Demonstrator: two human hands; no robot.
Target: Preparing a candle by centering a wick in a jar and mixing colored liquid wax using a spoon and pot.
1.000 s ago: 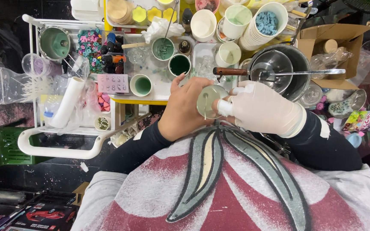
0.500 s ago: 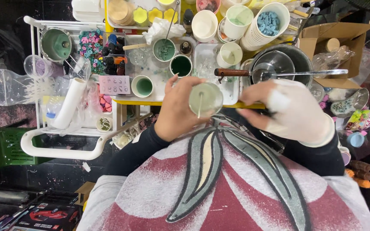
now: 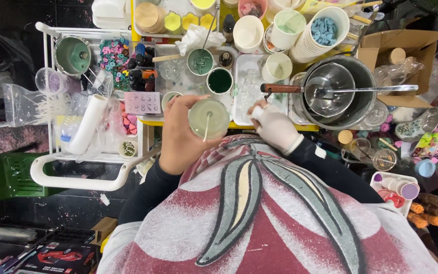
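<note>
Over on the left there's a white wire trolley (image 3: 46,167) with a pale green round pot (image 3: 72,55) on top, a white paper roll (image 3: 87,124) leaning beside it, and a tray of small colourful wax shapes (image 3: 120,58). Moving in, the bare left hand (image 3: 178,134) has its fingers curled snugly around a small round glass candle jar with pale green wax and a white wick (image 3: 208,118), held up just in front of the yellow table edge (image 3: 150,122), above the person's lap. Right next to it, the white-gloved right hand (image 3: 275,127) is near the jar but not touching; fingers look loosely bent, holding nothing I can make out. Further right sits a big steel pot (image 3: 366,96) with a wooden-handled ladle (image 3: 325,91) in it, then a brown cardboard box (image 3: 411,48).
</note>
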